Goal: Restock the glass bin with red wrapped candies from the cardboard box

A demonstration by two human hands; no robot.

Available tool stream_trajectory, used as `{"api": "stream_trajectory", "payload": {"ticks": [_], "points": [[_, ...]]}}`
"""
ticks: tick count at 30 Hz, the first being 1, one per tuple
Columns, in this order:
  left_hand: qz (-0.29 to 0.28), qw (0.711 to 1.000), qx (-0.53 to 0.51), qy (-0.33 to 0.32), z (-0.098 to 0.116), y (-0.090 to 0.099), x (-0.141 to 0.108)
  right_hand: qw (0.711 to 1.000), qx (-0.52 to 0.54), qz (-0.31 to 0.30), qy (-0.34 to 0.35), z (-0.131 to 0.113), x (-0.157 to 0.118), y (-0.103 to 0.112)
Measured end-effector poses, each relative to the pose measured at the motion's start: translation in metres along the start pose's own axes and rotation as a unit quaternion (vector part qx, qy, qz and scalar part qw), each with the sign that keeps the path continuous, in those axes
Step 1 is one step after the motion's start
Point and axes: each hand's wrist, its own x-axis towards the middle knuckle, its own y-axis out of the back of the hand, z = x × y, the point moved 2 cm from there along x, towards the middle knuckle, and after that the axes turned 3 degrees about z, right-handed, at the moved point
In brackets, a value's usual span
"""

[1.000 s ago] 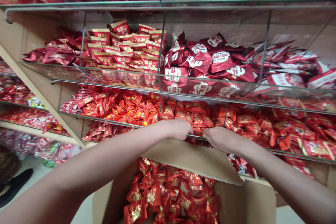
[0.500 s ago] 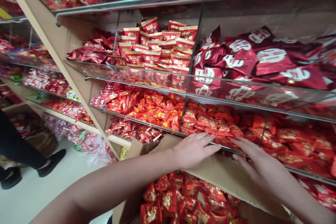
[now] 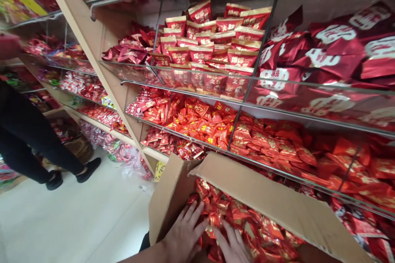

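The left hand [image 3: 184, 232] lies with fingers spread on red candies [image 3: 247, 222] inside a cardboard box [image 3: 165, 199], close to its left wall. Just beside it the right hand [image 3: 233, 247] is spread on the candies too — neither visibly grips one. The box's room widens rightward of the right hand. Beyond the fingertips slants a flap [image 3: 265, 191], near the shelf edge [image 3: 277, 172] — pale floor [image 3: 120, 209] stretches left of the left hand.
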Motion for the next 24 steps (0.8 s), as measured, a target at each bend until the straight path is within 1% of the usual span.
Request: {"api": "stream_trajectory", "payload": {"ticks": [2,4,7,11,13,15,19,22,24], "points": [[-0.005,1.0,-0.017,0.023,-0.004,-0.01,-0.004,0.999,-0.006,-0.027,-0.021,-0.005,0.008,-0.009],[0.009,0.999,-0.045,0.022,-0.006,-0.016,-0.006,0.999,0.002,-0.034,-0.039,-0.009,0.012,-0.014],[0.035,0.996,-0.078,0.025,-0.007,-0.02,-0.007,0.998,-0.004,-0.028,-0.053,-0.014,0.014,-0.02],[0.052,0.993,-0.098,0.035,-0.006,-0.023,-0.007,0.997,-0.054,0.002,-0.058,-0.018,0.016,-0.022],[0.055,0.992,-0.104,0.038,-0.004,-0.024,-0.008,0.995,-0.08,0.0,-0.06,-0.021,0.017,-0.018],[0.057,0.992,-0.108,0.038,-0.003,-0.024,-0.008,0.994,-0.085,-0.015,-0.06,-0.023,0.017,-0.01],[0.058,0.989,-0.13,0.034,0.003,-0.016,-0.01,0.998,-0.028,-0.037,-0.047,-0.021,0.012,0.007],[0.075,0.981,-0.169,0.052,0.006,-0.006,-0.013,0.999,0.037,-0.014,-0.033,-0.013,0.005,0.016],[0.07,0.976,-0.2,0.048,0.008,0.001,-0.014,0.995,0.094,0.015,-0.026,-0.006,-0.001,0.02]]}}
